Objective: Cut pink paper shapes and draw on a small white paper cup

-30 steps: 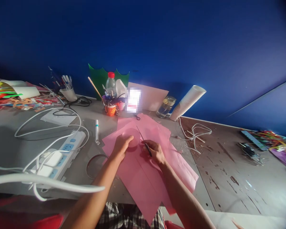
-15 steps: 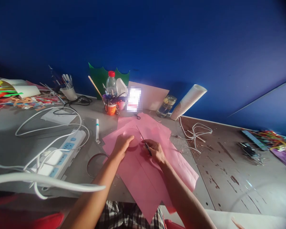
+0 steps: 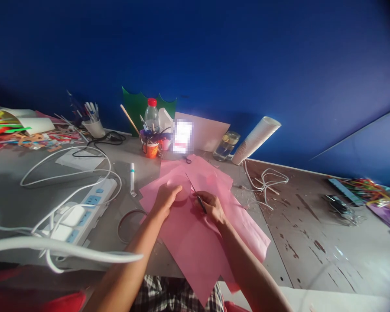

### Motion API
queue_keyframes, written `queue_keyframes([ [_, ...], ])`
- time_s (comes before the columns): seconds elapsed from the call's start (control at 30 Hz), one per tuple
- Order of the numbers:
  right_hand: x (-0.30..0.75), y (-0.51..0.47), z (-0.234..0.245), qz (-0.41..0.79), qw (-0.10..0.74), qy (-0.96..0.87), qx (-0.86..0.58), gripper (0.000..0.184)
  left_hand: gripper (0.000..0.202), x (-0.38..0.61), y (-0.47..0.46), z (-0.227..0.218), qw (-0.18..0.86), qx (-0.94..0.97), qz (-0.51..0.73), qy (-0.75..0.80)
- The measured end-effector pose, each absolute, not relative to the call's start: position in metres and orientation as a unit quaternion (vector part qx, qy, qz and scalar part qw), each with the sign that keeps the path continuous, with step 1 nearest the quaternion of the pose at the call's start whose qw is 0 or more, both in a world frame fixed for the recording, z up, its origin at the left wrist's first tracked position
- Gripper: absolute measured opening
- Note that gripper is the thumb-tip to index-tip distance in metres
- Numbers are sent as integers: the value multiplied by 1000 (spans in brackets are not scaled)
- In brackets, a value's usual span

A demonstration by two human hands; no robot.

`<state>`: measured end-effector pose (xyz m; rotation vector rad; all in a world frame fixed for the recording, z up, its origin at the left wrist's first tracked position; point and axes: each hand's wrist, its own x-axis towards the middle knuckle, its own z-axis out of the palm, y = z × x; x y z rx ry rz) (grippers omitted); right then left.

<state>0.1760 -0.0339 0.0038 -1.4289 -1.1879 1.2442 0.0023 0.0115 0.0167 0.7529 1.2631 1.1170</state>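
My left hand (image 3: 167,197) is closed on the edge of a round pink paper piece (image 3: 182,194), its thumb lying on top. My right hand (image 3: 211,206) is wrapped round dark-handled scissors (image 3: 199,203). Their thin blade points up and left, close beside the round piece. Fingers cover much of the handle, so the loops are hard to make out. Large pink paper sheets (image 3: 195,251) lie overlapping beneath both hands and hang over the table's front edge.
A roll of tape (image 3: 119,227) lies by my left forearm, with a white marker (image 3: 132,180) beyond. Leftward are a power strip (image 3: 92,203) and looping white cables. Behind stand a red-capped bottle (image 3: 151,113), a glass jar (image 3: 225,146) and stacked paper cups (image 3: 256,141).
Almost nothing differs. The scissors' tip sits very slightly left of where it was, and the whole view has shifted a little. Both hands keep their holds.
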Motion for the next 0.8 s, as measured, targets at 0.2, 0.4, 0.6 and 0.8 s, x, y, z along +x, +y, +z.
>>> queue_keyframes([
  [0.2,176,-33,4,488,429,-485,-584,37,23,2,13,14,595,323,483,556],
  [0.4,176,-32,2,477,426,-494,-590,36,22,2,13,14,588,333,475,563],
  [0.6,177,-33,1,518,452,-470,-554,33,20,2,14,13,596,332,475,557],
  [0.8,178,-34,-2,520,456,-484,-536,32,22,2,13,16,595,326,482,555],
])
